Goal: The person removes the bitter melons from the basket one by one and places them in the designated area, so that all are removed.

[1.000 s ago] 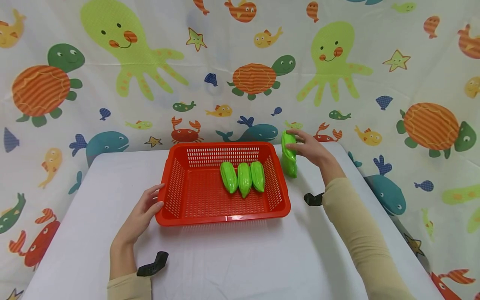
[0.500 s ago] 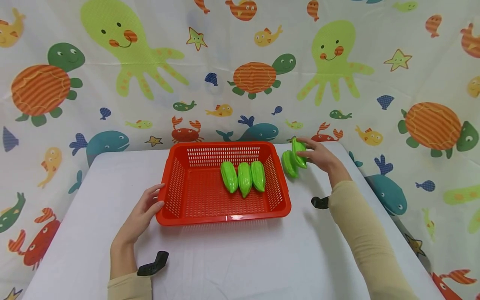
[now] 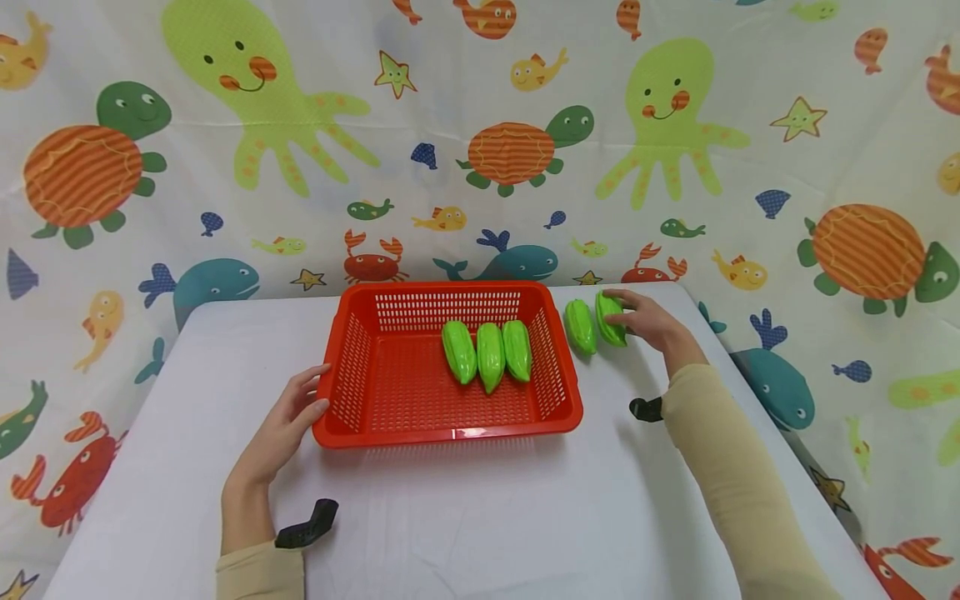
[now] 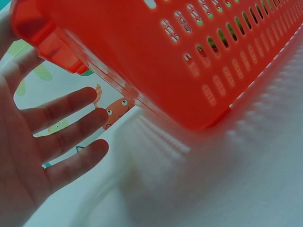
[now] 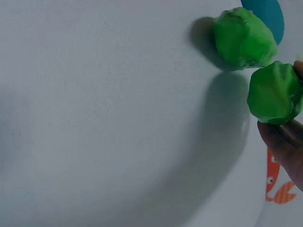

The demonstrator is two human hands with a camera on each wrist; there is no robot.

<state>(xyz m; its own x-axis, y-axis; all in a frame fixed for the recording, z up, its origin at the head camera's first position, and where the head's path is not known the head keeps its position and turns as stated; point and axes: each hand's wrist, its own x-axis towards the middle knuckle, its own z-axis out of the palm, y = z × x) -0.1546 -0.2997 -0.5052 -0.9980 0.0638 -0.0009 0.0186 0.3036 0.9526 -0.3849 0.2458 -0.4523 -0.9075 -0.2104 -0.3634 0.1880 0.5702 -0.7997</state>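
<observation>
My right hand (image 3: 651,322) pinches a bright green, ribbed, long toy fruit (image 5: 274,94) between thumb and fingers, at the table's far right. Whether its lower end touches the table I cannot tell. Just left of it a similar green fruit (image 3: 580,327) lies beside the basket. The red plastic basket (image 3: 450,437) has slotted walls and holds three such fruits (image 3: 491,358) side by side in its right half. At the basket's left rim is my left hand (image 3: 281,427), touching it; in the left wrist view several fingers (image 4: 71,132) are straight and spread.
A white cloth covers the table (image 3: 465,525). Behind and to the right hangs a curtain (image 3: 420,50) printed with sea animals. A black wrist-worn device (image 3: 307,527) shows at the left wrist, another black device (image 3: 646,409) at the right.
My right hand has moved right and lowered the green fruit from over the other one to a spot beside it, leaving a gap. The left hand and basket have stayed put.
</observation>
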